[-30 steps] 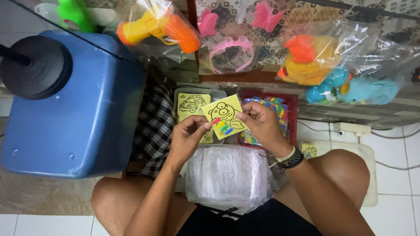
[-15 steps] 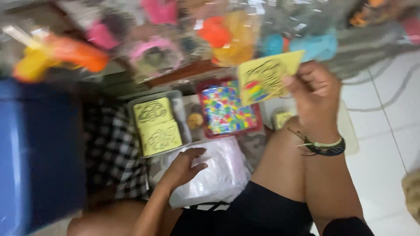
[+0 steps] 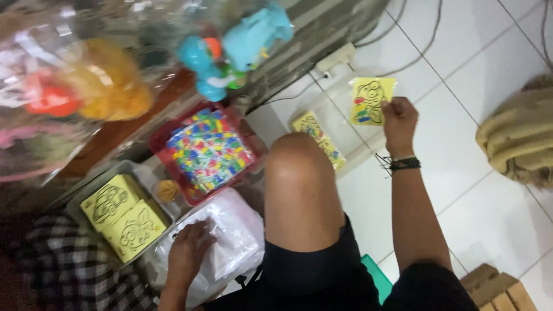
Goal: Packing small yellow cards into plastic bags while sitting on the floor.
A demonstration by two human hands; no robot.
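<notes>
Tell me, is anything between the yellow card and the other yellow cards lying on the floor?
Nothing visible. The right hand holds the yellow card above the white tray; the yellow cards lie beside the knee, with nothing between.

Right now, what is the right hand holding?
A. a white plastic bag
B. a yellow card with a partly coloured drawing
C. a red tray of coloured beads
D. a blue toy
B: the right hand pinches a yellow card by its edge, out over the white tiled floor, while the left hand rests on the white plastic bag.
</notes>
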